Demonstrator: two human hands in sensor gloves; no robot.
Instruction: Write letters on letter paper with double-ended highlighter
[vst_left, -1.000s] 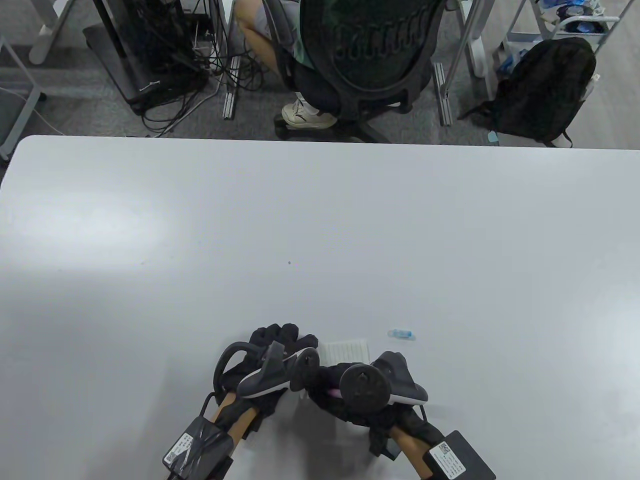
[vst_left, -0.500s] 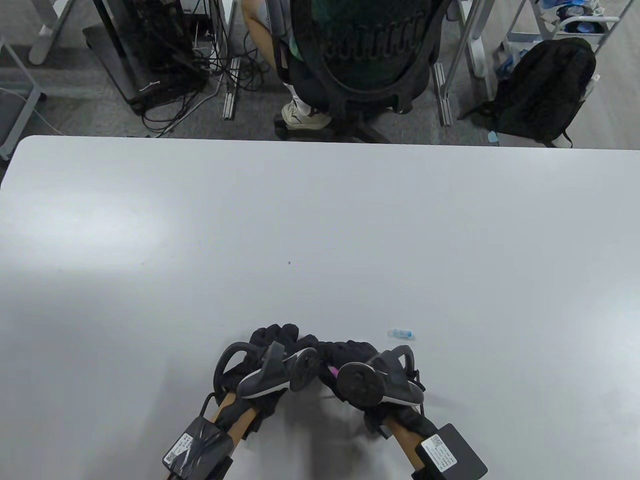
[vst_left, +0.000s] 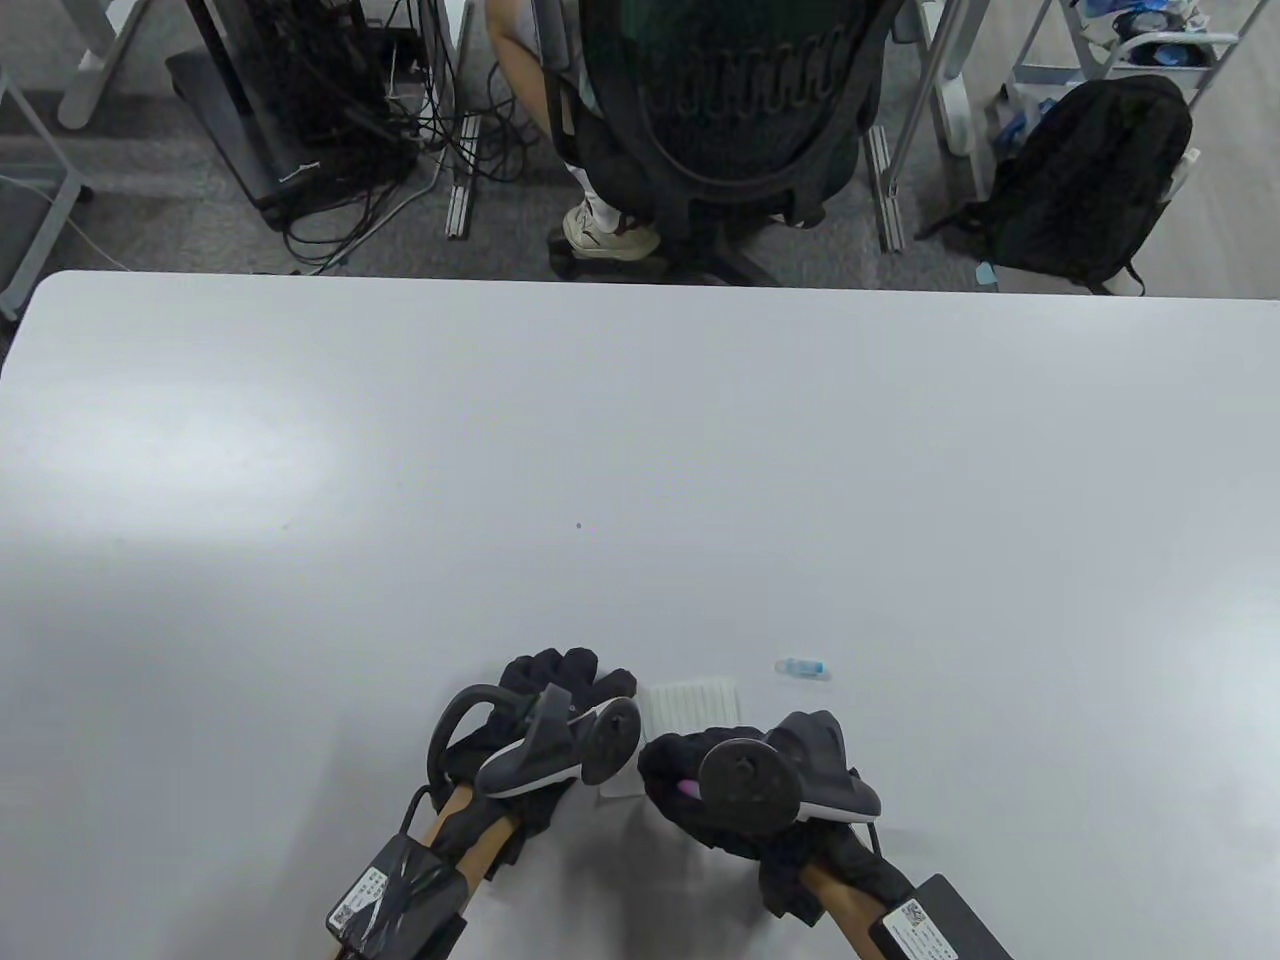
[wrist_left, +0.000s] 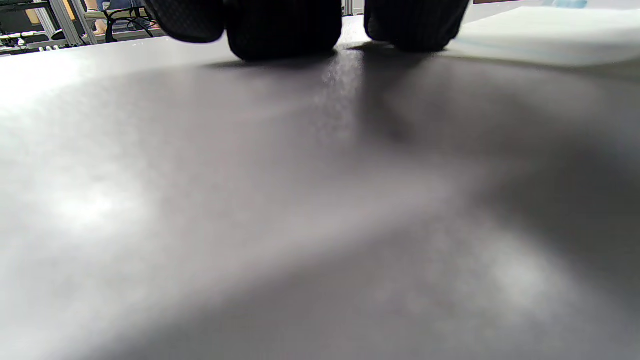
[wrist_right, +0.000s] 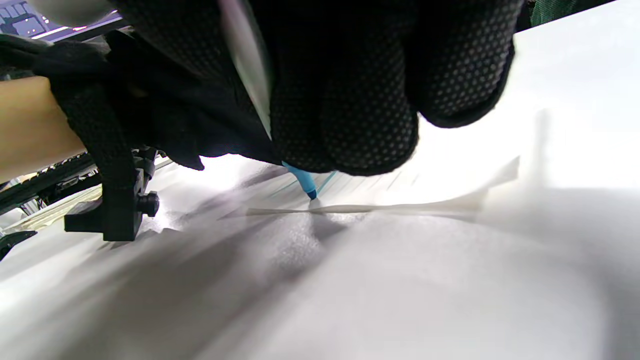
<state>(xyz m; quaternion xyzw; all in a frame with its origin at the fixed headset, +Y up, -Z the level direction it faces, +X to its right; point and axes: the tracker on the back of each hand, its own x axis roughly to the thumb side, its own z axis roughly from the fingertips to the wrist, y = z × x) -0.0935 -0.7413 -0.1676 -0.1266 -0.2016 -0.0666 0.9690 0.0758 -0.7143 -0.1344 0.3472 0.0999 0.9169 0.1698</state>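
Right grip (vst_left: 700, 790): fingers curled round the double-ended highlighter (wrist_right: 302, 181), grasping it; pink end visible between the gloved fingers in the table view, blue tip emerging below the fingers (wrist_right: 360, 100) in the right wrist view. Blue tip down on the near edge of the letter paper (vst_left: 690, 703), touching the sheet. Paper edge slightly lifted off the worktop (vst_left: 640, 450) beside the tip in the right wrist view.

Letter paper: small ruled white sheet, flat on the worktop near its front edge, lying between the two hands; far part exposed, near part covered by the right grip and its tracker (vst_left: 750, 780).

Left grip (vst_left: 560, 680): released, grasping nothing; fingertips (wrist_left: 285, 30) resting on the worktop just left of the sheet in the left wrist view, with the paper's pale edge (wrist_left: 540, 35) close at their right. Contact between fingers and paper: cannot tell.

Blue cap (vst_left: 803, 667): lying on its side on the worktop, just beyond and right of the paper, apart from both hands.

Beyond the far edge of the worktop: office chair (vst_left: 740, 90) with a seated person, black backpack (vst_left: 1090, 180) on the floor at right, bundle of cables (vst_left: 340, 150) at left
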